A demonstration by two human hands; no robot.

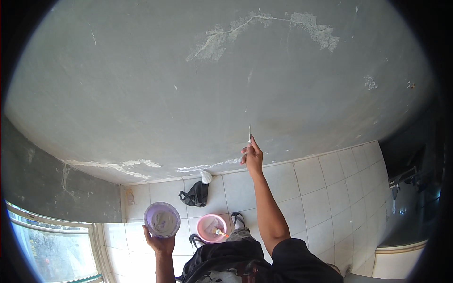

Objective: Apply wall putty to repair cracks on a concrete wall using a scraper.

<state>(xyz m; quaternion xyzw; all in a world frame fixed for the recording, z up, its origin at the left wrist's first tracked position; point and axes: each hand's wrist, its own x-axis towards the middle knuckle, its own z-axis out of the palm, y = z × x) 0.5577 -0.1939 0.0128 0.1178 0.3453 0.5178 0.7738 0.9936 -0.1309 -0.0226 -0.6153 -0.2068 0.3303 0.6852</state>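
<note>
Fingers of the right hand are being clamped on a thin, pale, narrow tool, seen almost edge-on and being pointed at the wall; whether the wall is being touched by its tip cannot be told. The right arm is being stretched forward from a short black sleeve, the lower fingers being curled loosely below the grip. By the left hand, a round lilac bowl with whitish paste inside is being held low and out to the side; its edge is being gripped by the thumb, while the other fingers are being mostly hidden beneath it.

The broad, matt grey wall is being marked by a whitish, cracked, arching patch high up and by ragged white streaks along its foot. Below, the floor of pale square tiles is being shared by a crumpled black plastic bag and a round pink basin, in which an orange-handled brush is being supported. At the lower left, daylight is being let in through a pale-framed window.
</note>
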